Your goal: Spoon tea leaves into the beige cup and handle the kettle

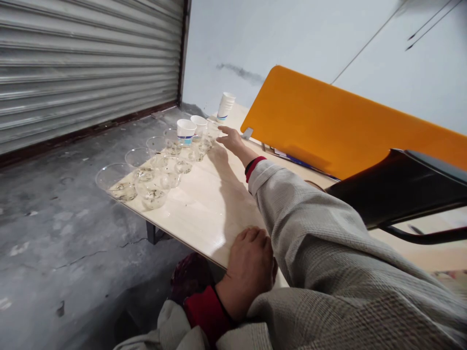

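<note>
Hands well apart here! The right hand [233, 141] is stretched far over the surface [204, 209], thumb and fingers parted right at a clear cup [212, 131]; whether skin meets plastic, I cannot tell. The left hand [251, 265] is curled by the near edge, its underside hidden, so no telling whether it grips anything.

Now for good handling: a light, even pinch on that thin wall looks best, since a hard squeeze could buckle it. Keep it level, because the cups close by seem to hold liquid, and keep the wrist high; a dragging sleeve might tip a neighbour.

And the cup itself? See-through, thin-looking, up at the far end of the clustered cups, its contents hard to make out from here. Nearer, a front cup [153, 195] shows dark bits low down. Two paper cups, one [186, 132] with a blue band and another [199, 127] just behind it, stand beside the clear ones. Beyond them rises a white stack [226, 106], then an orange panel [321, 116] to the right and a ribbed shutter [91, 63] off left.
</note>
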### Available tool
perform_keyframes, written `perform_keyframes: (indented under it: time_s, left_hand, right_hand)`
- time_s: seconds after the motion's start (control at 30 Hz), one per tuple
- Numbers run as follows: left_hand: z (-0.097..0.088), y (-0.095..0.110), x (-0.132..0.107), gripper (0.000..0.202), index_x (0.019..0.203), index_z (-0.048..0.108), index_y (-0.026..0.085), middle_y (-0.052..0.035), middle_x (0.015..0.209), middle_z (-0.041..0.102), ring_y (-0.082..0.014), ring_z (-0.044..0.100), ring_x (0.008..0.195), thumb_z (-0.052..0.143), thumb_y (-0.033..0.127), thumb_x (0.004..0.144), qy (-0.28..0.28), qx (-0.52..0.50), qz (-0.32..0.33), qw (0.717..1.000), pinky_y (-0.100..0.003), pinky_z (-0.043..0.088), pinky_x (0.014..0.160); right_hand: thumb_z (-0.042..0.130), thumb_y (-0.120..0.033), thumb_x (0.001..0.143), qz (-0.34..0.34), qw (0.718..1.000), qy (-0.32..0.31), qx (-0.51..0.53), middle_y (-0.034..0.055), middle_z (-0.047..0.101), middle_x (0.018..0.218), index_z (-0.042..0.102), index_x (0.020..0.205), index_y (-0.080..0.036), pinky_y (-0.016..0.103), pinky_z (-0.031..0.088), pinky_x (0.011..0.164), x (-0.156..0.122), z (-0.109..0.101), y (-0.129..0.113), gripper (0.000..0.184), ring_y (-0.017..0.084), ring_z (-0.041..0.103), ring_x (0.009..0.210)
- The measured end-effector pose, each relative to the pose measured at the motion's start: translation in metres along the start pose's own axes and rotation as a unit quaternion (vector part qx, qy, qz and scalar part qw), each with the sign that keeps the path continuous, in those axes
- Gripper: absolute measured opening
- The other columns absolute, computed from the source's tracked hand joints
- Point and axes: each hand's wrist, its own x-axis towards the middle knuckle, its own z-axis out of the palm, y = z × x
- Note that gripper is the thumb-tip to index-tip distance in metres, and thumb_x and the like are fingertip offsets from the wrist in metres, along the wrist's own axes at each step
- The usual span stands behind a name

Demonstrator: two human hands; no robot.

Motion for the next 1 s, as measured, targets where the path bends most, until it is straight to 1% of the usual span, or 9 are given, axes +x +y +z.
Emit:
perform_keyframes:
  time_s: [0.1, 0.3, 0.43, 0.57, 0.63, 0.8, 1.0]
  left_hand:
    - [0.0007, -0.0002, 0.0001, 0.024, 0.115, 0.075, 0.014, -0.0133, 0.13, 0.076, -0.028, 0.067, 0.122, 0.061, 0.028, 0.102, 0.004, -0.001, 0.003, 1.0, -0.045, 0.055, 0.119]
    - [-0.0011, 0.0003, 0.0008, 0.025, 0.116, 0.074, 0.013, -0.0137, 0.131, 0.076, -0.0285, 0.066, 0.122, 0.06, 0.029, 0.102, -0.004, -0.003, 0.003, 1.0, -0.045, 0.054, 0.119]
    - [-0.004, 0.001, 0.0009, 0.025, 0.117, 0.074, 0.013, -0.0138, 0.131, 0.076, -0.0289, 0.066, 0.123, 0.06, 0.028, 0.101, -0.01, -0.005, 0.004, 1.0, -0.045, 0.054, 0.12]
    - [-0.0054, 0.0012, 0.001, 0.025, 0.115, 0.074, 0.013, -0.0137, 0.131, 0.076, -0.029, 0.066, 0.123, 0.058, 0.028, 0.102, -0.014, -0.007, 0.001, 1.0, -0.045, 0.054, 0.12]
    - [-0.0052, 0.001, 0.0013, 0.026, 0.115, 0.074, 0.013, -0.0136, 0.13, 0.076, -0.0292, 0.066, 0.123, 0.058, 0.029, 0.102, -0.017, -0.006, 0.002, 1.0, -0.045, 0.054, 0.12]
    - [-0.0038, 0.0004, 0.0009, 0.026, 0.117, 0.075, 0.014, -0.0124, 0.129, 0.077, -0.0286, 0.066, 0.123, 0.059, 0.028, 0.101, 0.0, -0.009, 0.001, 1.0, -0.045, 0.053, 0.121]
    - [-0.0043, 0.0001, 0.0004, 0.026, 0.117, 0.074, 0.013, -0.0129, 0.129, 0.077, -0.0286, 0.065, 0.124, 0.06, 0.026, 0.1, -0.007, -0.016, -0.006, 1.0, -0.044, 0.053, 0.12]
  right_hand:
    - [0.071, -0.02, 0.077, 0.0, 1.0, -0.004, 0.004, 0.0199, 0.065, 0.157, 0.06, 0.158, -0.01, 0.05, 0.059, 0.111, -0.001, 0.0001, -0.0004, 0.082, 0.033, 0.079, 0.113]
    - [0.075, -0.022, 0.077, -0.012, 1.0, -0.004, 0.014, 0.0201, 0.063, 0.159, 0.062, 0.156, -0.01, 0.051, 0.057, 0.114, -0.0027, -0.0004, -0.0002, 0.081, 0.034, 0.076, 0.121]
    - [0.079, -0.025, 0.078, -0.015, 1.0, -0.009, 0.008, 0.0217, 0.063, 0.159, 0.061, 0.157, -0.01, 0.05, 0.056, 0.115, -0.0037, -0.0015, 0.0005, 0.082, 0.033, 0.076, 0.12]
    - [0.082, -0.03, 0.077, -0.014, 1.0, -0.016, 0.014, 0.0204, 0.062, 0.16, 0.06, 0.158, -0.013, 0.051, 0.057, 0.114, -0.0015, -0.0008, 0.0026, 0.086, 0.034, 0.076, 0.121]
    - [0.082, -0.032, 0.075, -0.014, 1.0, -0.014, 0.018, 0.0205, 0.062, 0.159, 0.061, 0.157, -0.012, 0.051, 0.058, 0.112, 0.0001, 0.0002, 0.004, 0.087, 0.034, 0.076, 0.12]
    - [0.08, -0.029, 0.073, -0.012, 1.0, -0.015, 0.02, 0.0212, 0.063, 0.159, 0.059, 0.159, -0.01, 0.049, 0.059, 0.111, 0.0029, 0.0014, 0.0065, 0.09, 0.033, 0.077, 0.117]
    - [0.083, -0.028, 0.074, -0.008, 1.0, -0.009, 0.008, 0.0226, 0.062, 0.159, 0.059, 0.159, -0.012, 0.051, 0.059, 0.11, 0.0015, 0.0005, 0.0052, 0.091, 0.033, 0.078, 0.114]
